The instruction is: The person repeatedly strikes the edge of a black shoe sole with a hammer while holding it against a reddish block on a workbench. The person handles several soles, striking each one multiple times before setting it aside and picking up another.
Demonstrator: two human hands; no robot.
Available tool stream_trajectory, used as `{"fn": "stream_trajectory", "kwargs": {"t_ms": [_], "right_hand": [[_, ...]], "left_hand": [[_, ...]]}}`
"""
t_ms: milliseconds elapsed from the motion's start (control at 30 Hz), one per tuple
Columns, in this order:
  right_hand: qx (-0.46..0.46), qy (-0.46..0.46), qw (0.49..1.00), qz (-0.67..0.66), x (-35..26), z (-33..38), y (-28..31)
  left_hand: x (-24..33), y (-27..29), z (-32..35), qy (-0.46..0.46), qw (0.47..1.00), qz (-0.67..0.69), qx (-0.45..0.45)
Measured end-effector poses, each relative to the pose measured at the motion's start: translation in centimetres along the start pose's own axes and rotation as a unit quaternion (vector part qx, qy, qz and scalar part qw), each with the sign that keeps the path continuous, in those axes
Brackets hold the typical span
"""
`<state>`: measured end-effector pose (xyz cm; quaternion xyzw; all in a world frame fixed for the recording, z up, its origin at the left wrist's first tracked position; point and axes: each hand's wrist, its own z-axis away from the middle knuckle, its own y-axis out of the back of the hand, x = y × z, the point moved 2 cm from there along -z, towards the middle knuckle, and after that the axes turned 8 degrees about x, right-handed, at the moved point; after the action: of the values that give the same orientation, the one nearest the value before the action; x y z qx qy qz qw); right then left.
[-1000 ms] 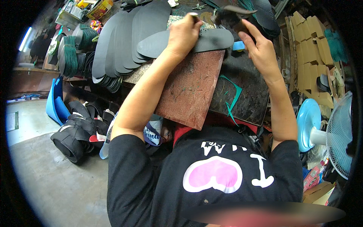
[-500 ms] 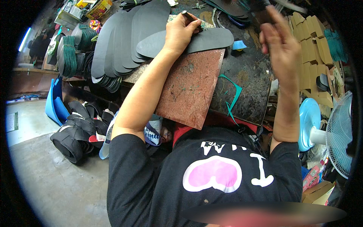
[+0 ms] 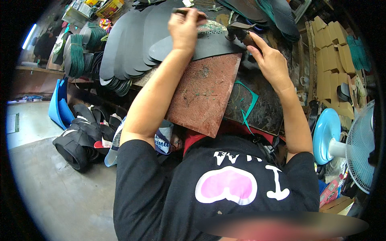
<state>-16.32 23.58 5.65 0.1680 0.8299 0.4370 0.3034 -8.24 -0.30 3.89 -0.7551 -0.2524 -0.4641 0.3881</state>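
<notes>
My left hand (image 3: 184, 32) is closed around a dark, short rod-like tool (image 3: 179, 11), held tilted over a dark grey sole-shaped piece (image 3: 215, 45). The piece lies across the far end of a worn reddish-brown board (image 3: 203, 92). In my right hand (image 3: 272, 61) is a hammer (image 3: 240, 33), gripped by its handle. Its head is down at the right part of the grey piece; whether it touches cannot be made out. A speckled surface (image 3: 213, 26) shows beyond the piece.
Left of the board are overlapping grey soles (image 3: 122, 48) and green-corded bundles (image 3: 75, 56). Teal scraps (image 3: 251, 103) lie on the dark bench (image 3: 261, 114). More dark soles (image 3: 281, 18) sit at the far right, near cardboard boxes (image 3: 331, 60). A fan (image 3: 360, 146) stands at right.
My right hand has come down and left with the hammer, from a blurred, raised position. My left hand has shifted slightly left, and its tool is tilted more to the side.
</notes>
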Motion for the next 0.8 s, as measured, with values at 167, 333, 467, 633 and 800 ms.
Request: {"fn": "stream_trajectory", "kwargs": {"t_ms": [167, 333, 467, 633, 800], "right_hand": [[-0.008, -0.005, 1.0, 0.01, 0.0, 0.0, -0.1], [-0.008, -0.006, 1.0, -0.015, 0.3, -0.5, -0.2], [0.005, -0.001, 0.995, -0.1, -1.3, -1.5, 2.6], [0.163, 0.129, 0.922, -0.327, -3.8, -2.0, 7.3], [0.151, 0.195, 0.966, -0.075, -3.7, -2.0, 3.1]], "left_hand": [[1.0, 1.9, -0.7, -0.013, 0.996, -0.051, -0.07], [-0.6, 2.4, 0.8, 0.049, 0.983, -0.155, -0.084], [-0.7, 2.4, 0.6, 0.059, 0.981, -0.164, -0.087], [0.3, 1.6, 0.9, -0.077, 0.938, -0.309, -0.138], [0.4, -0.5, 2.2, -0.351, 0.773, -0.498, -0.175]]}}
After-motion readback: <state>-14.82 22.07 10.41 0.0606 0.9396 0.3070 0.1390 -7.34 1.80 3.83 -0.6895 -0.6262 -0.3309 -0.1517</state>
